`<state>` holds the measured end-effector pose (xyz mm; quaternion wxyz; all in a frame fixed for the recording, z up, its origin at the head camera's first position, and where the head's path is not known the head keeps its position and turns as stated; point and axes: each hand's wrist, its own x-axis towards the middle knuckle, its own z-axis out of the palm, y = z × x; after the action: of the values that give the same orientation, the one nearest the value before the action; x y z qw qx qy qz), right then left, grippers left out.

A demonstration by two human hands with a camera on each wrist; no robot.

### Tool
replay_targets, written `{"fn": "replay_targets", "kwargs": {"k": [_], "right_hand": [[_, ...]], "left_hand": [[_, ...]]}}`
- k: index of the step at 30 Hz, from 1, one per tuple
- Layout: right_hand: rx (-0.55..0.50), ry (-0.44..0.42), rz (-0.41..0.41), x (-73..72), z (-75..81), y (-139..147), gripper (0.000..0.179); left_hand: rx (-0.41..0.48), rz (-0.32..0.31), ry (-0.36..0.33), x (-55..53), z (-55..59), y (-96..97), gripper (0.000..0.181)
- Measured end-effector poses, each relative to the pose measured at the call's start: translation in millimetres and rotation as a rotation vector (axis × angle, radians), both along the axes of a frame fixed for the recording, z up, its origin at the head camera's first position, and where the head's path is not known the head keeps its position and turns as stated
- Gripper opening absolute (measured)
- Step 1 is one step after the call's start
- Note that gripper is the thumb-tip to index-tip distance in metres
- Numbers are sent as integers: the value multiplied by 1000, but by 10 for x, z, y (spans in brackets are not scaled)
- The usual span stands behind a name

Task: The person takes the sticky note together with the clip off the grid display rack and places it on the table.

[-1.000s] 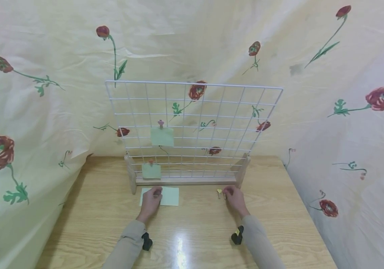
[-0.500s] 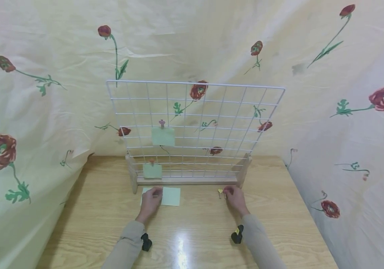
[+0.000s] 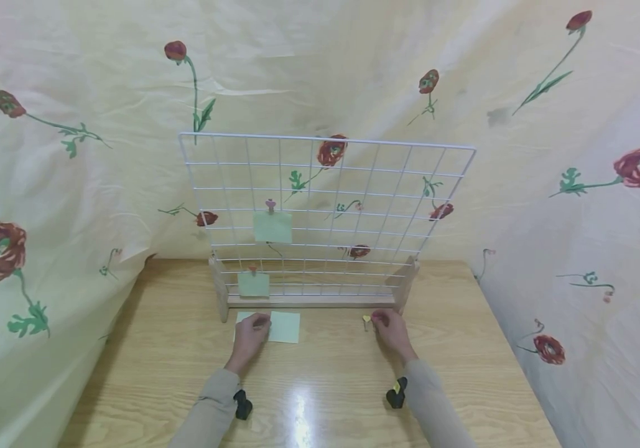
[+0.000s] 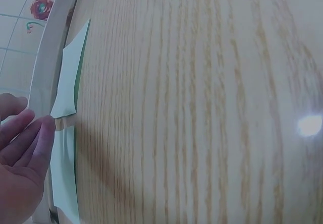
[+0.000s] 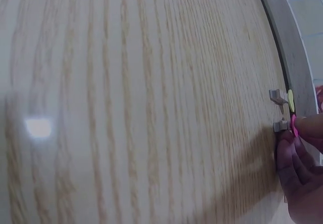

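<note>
My right hand (image 3: pixel 391 330) pinches a small metal clip with a pink top (image 5: pixel 294 126) between thumb and fingers, low at the table. Right beside it lies a similar clip with a yellow heart-shaped top (image 3: pixel 366 319). My left hand (image 3: pixel 250 336) is over two pale green paper notes, its fingers loosely bent and nothing visible in them. One note (image 3: pixel 285 328) shows to the right of that hand; the other (image 4: pixel 64 176) is partly covered by it in the head view. In the left wrist view the fingertips come near the gap between the notes.
A white wire grid (image 3: pixel 392 168) stands in a wooden base (image 3: pixel 311 302) just behind both hands. Two green notes hang on it by clips, an upper one (image 3: pixel 272 228) and a lower one (image 3: pixel 254 285). Flower-patterned cloth (image 3: pixel 101 124) surrounds the wooden table (image 3: pixel 342 386).
The pink clip's metal part, visible by my right fingertips earlier, is now hidden by them in the head view. Otherwise both hands stay almost in place.
</note>
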<state>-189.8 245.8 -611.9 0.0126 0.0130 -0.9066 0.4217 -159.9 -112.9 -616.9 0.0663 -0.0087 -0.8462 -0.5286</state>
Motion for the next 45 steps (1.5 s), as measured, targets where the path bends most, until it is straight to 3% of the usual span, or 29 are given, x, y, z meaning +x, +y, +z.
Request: {"fn": "replay_targets", "kwargs": {"k": [16,22,28,33,41,45], "right_hand": [[-57,-28,24,34,31,50,26],[-57,-46,19,16,71,44,28],[-100,38,70,29,141,-6,25],[-133,108,124,29,213,-84,25],[-194,153,194,-10,326,-235,27],[-224,140,199,-6,406,-348,26]], "left_hand": [[30,26,-28,9,67,-32,15],[70,23,4,-13,70,-60,14],[81,41,34,-41,100,-66,15],[108,53,53,-53,194,-91,15],[206,65,101,-124,326,-139,19],[243,57,95,-88,557,-145,21]]}}
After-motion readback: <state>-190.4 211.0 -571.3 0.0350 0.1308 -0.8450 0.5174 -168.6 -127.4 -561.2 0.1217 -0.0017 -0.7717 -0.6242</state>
